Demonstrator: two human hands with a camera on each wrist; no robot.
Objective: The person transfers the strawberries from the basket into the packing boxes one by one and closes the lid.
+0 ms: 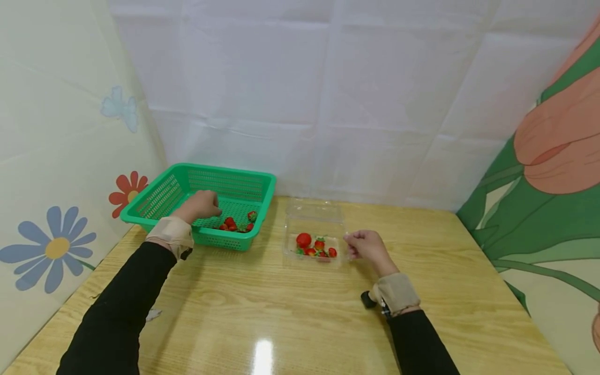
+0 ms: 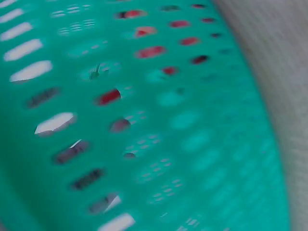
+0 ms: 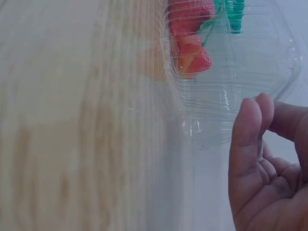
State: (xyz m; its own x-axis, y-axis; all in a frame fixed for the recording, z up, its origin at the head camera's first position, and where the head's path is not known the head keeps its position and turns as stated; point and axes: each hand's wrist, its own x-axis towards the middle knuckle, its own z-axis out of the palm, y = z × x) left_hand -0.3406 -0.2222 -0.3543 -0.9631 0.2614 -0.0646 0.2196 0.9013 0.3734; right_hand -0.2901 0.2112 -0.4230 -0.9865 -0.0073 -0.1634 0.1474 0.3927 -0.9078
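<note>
My left hand (image 1: 199, 204) reaches over the near side of a green plastic basket (image 1: 234, 240), its fingers bent downward; whether they hold anything is hidden. Several strawberries (image 1: 229, 223) lie in the basket just right of that hand. In the left wrist view the slotted basket wall (image 2: 159, 115) fills the picture, with red showing through the slots. My right hand (image 1: 367, 247) pinches the right edge of a clear plastic clamshell box (image 1: 292, 221) between thumb and fingers. Inside the box sit several strawberries (image 1: 303, 240); its lid (image 1: 315, 209) stands open at the back.
The wooden table (image 1: 300, 312) runs up to a white cloth backdrop (image 1: 309, 104). A flower-printed panel stands on each side. A small pale scrap (image 1: 153, 314) lies beside the left sleeve.
</note>
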